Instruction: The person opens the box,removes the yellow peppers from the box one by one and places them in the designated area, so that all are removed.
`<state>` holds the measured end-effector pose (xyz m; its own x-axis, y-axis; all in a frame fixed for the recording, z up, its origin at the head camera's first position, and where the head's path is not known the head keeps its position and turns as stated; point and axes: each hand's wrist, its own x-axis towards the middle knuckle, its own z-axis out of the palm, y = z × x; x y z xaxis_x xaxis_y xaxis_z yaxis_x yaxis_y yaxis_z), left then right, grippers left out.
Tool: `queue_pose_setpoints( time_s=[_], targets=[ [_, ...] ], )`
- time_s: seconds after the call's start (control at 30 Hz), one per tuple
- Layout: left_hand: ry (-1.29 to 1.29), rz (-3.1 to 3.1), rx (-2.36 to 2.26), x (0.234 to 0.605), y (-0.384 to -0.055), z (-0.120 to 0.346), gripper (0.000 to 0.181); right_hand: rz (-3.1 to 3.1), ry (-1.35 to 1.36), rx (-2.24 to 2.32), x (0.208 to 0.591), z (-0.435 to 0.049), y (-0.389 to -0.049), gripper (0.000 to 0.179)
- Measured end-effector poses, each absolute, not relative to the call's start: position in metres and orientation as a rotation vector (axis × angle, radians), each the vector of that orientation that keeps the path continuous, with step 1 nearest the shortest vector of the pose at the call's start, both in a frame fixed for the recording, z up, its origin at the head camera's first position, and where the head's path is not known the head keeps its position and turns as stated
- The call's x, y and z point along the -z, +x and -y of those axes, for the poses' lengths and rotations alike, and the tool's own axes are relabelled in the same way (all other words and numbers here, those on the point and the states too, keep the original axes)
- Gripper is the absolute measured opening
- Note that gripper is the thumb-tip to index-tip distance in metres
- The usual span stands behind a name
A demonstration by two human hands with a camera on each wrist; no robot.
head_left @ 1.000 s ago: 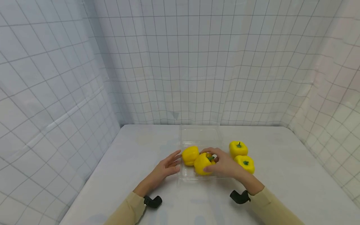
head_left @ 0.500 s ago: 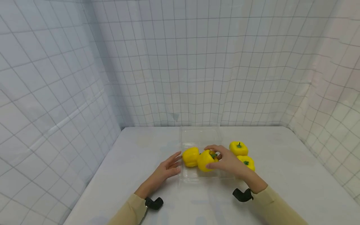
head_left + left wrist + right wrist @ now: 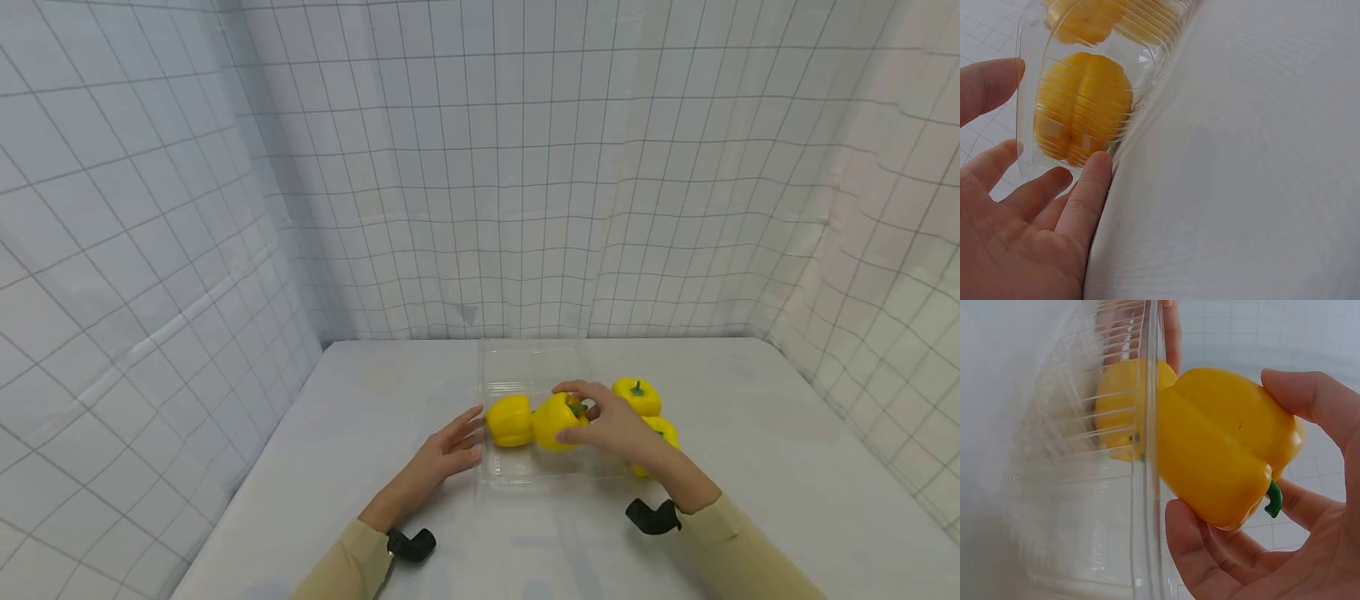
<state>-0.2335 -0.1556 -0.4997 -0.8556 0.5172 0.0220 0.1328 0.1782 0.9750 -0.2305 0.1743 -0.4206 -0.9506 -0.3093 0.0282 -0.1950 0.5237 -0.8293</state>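
Note:
My right hand (image 3: pixel 617 429) grips a yellow bell pepper (image 3: pixel 553 423) by its sides, thumb and fingers around the green stem end. In the right wrist view this pepper (image 3: pixel 1225 450) is mostly above the rim of a clear plastic clamshell container (image 3: pixel 1152 556). Another yellow bell pepper (image 3: pixel 510 422) lies on its side inside, at the container's left end. My left hand (image 3: pixel 435 457) is beside that end, fingers extended; the left wrist view has its fingertips (image 3: pixel 1097 165) right at the clear wall, next to the inside pepper (image 3: pixel 1085 103).
The container's clear lid (image 3: pixel 534 360) lies folded back behind it. Just right of the container, two more yellow bell peppers (image 3: pixel 637 395) stand on the white table (image 3: pixel 757 467), the nearer one partly behind my right hand. Gridded white curtains (image 3: pixel 536 208) enclose the back and sides.
My right hand has raised the gripped pepper and shifted it slightly right, away from the viewer. The left hand and the other peppers have stayed in place.

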Motion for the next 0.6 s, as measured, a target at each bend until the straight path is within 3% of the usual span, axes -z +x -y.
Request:
queue_pose_setpoints(
  time_s=[0.6],
  targets=[
    [0.618, -2.166, -1.709, 0.503, -0.239, 0.155, 0.068, -2.708, -0.447, 1.395, 0.399, -0.184, -0.235, 0.066]
  ],
)
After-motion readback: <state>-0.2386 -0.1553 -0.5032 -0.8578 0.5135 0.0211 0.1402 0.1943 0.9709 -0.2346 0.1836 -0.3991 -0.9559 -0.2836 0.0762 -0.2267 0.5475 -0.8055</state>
